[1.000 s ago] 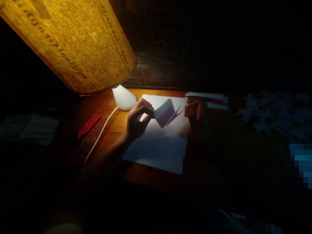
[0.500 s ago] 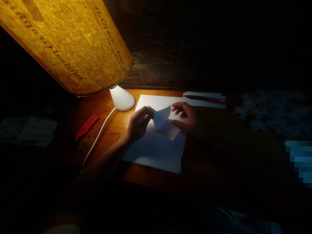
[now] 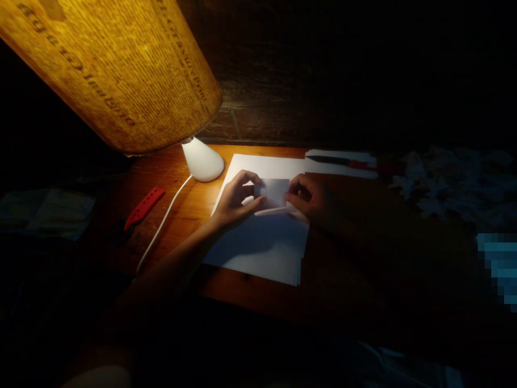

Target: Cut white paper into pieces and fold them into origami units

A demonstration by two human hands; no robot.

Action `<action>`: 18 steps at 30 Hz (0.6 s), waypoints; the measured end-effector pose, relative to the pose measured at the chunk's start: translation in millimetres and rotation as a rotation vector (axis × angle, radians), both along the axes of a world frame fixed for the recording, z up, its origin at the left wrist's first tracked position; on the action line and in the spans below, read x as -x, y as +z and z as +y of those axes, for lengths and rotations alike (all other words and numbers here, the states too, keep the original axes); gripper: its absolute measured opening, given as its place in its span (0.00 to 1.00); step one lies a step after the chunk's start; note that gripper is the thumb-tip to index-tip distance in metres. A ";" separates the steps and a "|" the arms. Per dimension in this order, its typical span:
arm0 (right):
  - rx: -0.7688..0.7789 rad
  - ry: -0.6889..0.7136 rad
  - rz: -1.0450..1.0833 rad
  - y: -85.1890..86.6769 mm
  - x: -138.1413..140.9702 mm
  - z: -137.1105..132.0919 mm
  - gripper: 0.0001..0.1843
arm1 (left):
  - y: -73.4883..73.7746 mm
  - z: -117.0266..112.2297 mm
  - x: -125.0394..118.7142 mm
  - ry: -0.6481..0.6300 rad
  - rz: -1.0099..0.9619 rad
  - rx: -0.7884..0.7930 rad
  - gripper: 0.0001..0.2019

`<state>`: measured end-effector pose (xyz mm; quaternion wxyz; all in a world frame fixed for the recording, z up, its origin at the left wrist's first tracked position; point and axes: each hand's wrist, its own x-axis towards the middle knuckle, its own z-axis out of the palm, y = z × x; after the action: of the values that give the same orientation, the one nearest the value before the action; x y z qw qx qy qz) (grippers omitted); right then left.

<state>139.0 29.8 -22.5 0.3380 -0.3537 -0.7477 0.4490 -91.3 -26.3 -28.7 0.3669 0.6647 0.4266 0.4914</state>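
Observation:
A small folded piece of white paper (image 3: 274, 194) is held low over a stack of white sheets (image 3: 262, 248) on a wooden desk (image 3: 186, 205). My left hand (image 3: 236, 200) pinches its left edge between thumb and fingers. My right hand (image 3: 309, 196), half in shadow, pinches its right edge. Both hands are closed on the paper, which stands nearly upright with a fold along its lower edge.
A large glowing yellow lampshade (image 3: 113, 70) fills the upper left, above a white lamp base (image 3: 202, 160) with a white cord (image 3: 161, 226). A red strip (image 3: 143, 208) lies left of the cord. More paper with a dark pen (image 3: 343, 161) lies at the back right. Surroundings are dark.
My right hand came in and took the paper's right edge. Both hands lowered the folded paper toward the sheets and turned it from tilted to nearly level.

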 end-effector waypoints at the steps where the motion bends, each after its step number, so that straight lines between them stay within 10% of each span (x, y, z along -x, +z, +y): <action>1: -0.002 -0.007 0.001 -0.6 0.2 0.1 0.10 | -1.3 0.2 0.3 0.003 0.032 -0.005 0.18; 9: -0.041 -0.113 0.055 -12.8 1.6 1.9 0.11 | 6.6 -8.2 1.8 0.173 0.667 -0.293 0.30; 18: -0.122 -0.164 -0.005 -12.3 0.3 0.3 0.10 | 19.7 -15.6 4.8 -0.027 0.855 -0.428 0.10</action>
<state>138.7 30.1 -34.8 0.3926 -0.3937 -0.7430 0.3726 -96.1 -42.0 -9.0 0.0198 0.8733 0.4201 0.2460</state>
